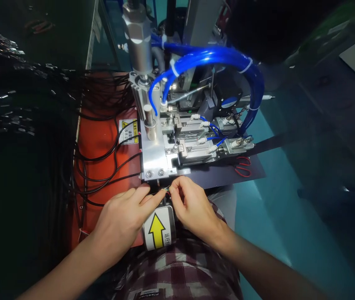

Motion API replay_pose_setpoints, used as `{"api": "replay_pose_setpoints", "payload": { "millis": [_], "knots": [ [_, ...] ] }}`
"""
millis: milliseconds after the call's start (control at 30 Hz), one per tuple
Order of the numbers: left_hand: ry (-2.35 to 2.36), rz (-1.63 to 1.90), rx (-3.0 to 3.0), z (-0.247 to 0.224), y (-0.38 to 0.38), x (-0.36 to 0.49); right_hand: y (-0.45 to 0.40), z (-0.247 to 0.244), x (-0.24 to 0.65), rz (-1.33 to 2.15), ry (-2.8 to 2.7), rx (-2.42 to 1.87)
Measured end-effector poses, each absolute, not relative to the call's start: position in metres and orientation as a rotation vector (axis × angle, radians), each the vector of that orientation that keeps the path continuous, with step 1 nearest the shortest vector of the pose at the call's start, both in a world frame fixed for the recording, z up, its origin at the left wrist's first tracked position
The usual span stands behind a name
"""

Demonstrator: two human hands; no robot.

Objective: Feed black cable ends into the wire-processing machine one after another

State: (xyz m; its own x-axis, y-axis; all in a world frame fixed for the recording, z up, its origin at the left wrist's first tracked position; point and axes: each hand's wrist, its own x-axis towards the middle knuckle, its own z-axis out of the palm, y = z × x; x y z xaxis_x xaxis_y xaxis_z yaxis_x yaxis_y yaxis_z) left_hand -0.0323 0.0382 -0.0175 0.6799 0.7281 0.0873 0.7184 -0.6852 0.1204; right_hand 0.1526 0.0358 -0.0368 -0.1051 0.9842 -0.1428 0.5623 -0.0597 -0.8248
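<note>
My left hand [122, 218] reaches in from the lower left, its fingers pointing at a small part with thin wires [167, 190] at the front edge of a metal machine [154, 156]. From the other side my right hand [191, 202] pinches at the same small part with thumb and forefinger. The part is mostly hidden by the fingertips. Just below the hands is a white label with a yellow arrow [157, 230] on a dark block.
Black cables [102, 181] loop over the red surface [98, 152] at left. Blue air hoses [214, 56] arch above the machine's cylinders [196, 150]. A red-handled tool [243, 171] lies on the dark plate to the right.
</note>
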Motion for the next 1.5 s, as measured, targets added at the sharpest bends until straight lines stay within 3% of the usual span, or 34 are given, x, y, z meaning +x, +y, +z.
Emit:
{"api": "replay_pose_setpoints", "payload": {
  "millis": [200,667,1033,1167,1500],
  "knots": [
    [1.242,0.105,2.800,-0.017,0.039,-0.032,0.036,-0.047,0.157,1.641,-1.123,-1.549],
    [1.203,0.257,2.714,-0.019,0.041,-0.034,0.036,-0.051,0.157,1.700,-0.958,-1.418],
    [1.205,0.218,2.729,-0.020,0.040,-0.035,0.036,-0.040,0.153,1.315,-1.367,-1.636],
    [1.191,0.230,2.716,-0.019,0.041,-0.034,0.038,-0.047,0.154,1.620,-1.119,-1.568],
    [1.234,0.187,2.729,-0.028,0.037,-0.038,0.032,-0.054,0.163,1.725,-0.988,-1.423]
  ]
}}
